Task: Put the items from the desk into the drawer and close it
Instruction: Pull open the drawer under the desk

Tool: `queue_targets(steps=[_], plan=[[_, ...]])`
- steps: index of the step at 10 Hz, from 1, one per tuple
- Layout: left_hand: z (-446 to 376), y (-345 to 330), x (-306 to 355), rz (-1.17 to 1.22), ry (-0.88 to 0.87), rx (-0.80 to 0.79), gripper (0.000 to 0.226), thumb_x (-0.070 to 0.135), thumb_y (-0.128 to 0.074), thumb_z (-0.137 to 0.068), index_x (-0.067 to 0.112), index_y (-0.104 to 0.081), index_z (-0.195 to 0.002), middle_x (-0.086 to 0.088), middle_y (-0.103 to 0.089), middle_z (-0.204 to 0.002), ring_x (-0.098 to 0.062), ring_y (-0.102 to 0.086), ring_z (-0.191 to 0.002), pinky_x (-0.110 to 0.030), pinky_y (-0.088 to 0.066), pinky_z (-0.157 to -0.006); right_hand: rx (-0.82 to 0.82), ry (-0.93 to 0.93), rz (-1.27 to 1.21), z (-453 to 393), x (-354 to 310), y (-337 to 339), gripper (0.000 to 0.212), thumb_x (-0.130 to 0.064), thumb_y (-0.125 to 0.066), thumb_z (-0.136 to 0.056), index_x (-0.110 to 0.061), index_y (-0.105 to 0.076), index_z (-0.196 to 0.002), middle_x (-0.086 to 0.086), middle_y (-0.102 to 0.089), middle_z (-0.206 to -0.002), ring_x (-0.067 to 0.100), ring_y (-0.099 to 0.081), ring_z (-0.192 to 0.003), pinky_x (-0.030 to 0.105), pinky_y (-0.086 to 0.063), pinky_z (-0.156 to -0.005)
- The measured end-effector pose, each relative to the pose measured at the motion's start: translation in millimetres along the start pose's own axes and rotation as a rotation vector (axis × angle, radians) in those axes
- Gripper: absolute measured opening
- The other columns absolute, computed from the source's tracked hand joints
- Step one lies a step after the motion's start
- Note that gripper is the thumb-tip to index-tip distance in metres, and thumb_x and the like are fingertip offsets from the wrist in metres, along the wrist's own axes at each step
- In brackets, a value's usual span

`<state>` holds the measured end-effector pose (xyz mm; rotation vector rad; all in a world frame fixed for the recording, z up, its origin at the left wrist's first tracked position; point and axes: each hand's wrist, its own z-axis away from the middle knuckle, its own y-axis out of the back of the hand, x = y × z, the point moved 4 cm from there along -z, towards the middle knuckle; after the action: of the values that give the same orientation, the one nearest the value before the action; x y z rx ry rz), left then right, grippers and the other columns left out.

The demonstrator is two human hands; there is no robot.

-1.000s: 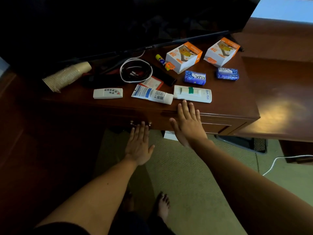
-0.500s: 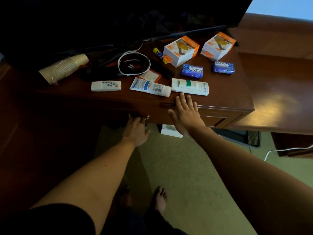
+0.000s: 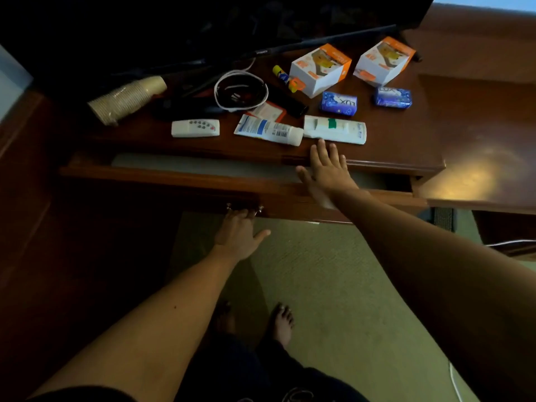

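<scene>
The wooden drawer (image 3: 162,178) under the desk top stands partly pulled out, showing a pale lining. My left hand (image 3: 236,230) grips the drawer handle (image 3: 245,208) from below. My right hand (image 3: 326,166) lies flat with fingers spread on the desk's front edge, just in front of a white tube (image 3: 335,129). On the desk also lie a blue-and-white tube (image 3: 268,129), a white remote (image 3: 195,128), two blue soap bars (image 3: 338,102) (image 3: 393,97), two orange-and-white boxes (image 3: 319,69) (image 3: 383,60), a glue stick (image 3: 280,74) and a coiled white cable (image 3: 240,94).
A stack of paper cups (image 3: 127,97) lies on its side at the desk's left. A dark screen (image 3: 203,24) stands at the back. A second desk surface (image 3: 478,140) extends to the right. My bare feet (image 3: 282,323) stand on green carpet below.
My left hand closed on the handle and pulled the drawer out towards me; it was shut before. My right hand stayed on the desk edge.
</scene>
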<state>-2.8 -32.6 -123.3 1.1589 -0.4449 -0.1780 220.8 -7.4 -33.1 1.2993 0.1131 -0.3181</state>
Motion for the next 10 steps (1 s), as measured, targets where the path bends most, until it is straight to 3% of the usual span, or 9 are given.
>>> queue_targets(steps=[2, 4, 6, 10], plan=[[47.5, -9.5, 5.4, -0.031, 0.033, -0.05, 0.085, 0.071, -0.033, -0.092, 0.008, -0.035, -0.15, -0.015, -0.037, -0.155, -0.031, -0.031, -0.144, -0.041, -0.024, -0.117, 0.007, -0.01, -0.008, 3.9, -2.7, 0.7, 0.076, -0.059, -0.019, -0.102, -0.012, 0.001, -0.159, 0.009, 0.014, -0.166, 0.029, 0.017, -0.151, 0.046, 0.008, -0.121], [93.4, -28.1, 10.2, -0.019, 0.036, -0.055, 0.087, 0.073, -0.033, -0.09, 0.01, -0.037, -0.149, -0.012, -0.042, -0.151, -0.03, -0.037, -0.14, -0.041, -0.03, -0.115, 0.001, -0.011, -0.017, 5.1, -2.9, 1.3, 0.077, -0.06, -0.018, -0.102, -0.012, 0.0, -0.159, 0.008, 0.013, -0.166, 0.029, 0.016, -0.151, 0.047, 0.007, -0.121], [129.3, -44.0, 11.0, -0.016, 0.043, -0.098, 0.089, 0.075, -0.029, -0.09, 0.012, -0.028, -0.153, -0.012, -0.031, -0.159, -0.03, -0.027, -0.146, -0.042, -0.018, -0.119, -0.003, -0.039, -0.014, 5.4, -5.3, 0.4, 0.077, -0.061, -0.018, -0.101, -0.013, -0.001, -0.159, 0.007, 0.012, -0.166, 0.029, 0.014, -0.152, 0.047, 0.004, -0.121], [177.6, -52.5, 17.0, 0.011, 0.071, -0.217, 0.091, 0.076, -0.029, -0.089, 0.016, -0.016, -0.157, -0.009, -0.019, -0.163, -0.031, -0.017, -0.149, -0.042, -0.015, -0.12, -0.018, -0.073, 0.032, 7.2, -8.3, -0.5, 0.08, -0.063, -0.018, -0.1, -0.012, 0.002, -0.159, 0.008, 0.013, -0.166, 0.03, 0.014, -0.152, 0.047, 0.003, -0.122]])
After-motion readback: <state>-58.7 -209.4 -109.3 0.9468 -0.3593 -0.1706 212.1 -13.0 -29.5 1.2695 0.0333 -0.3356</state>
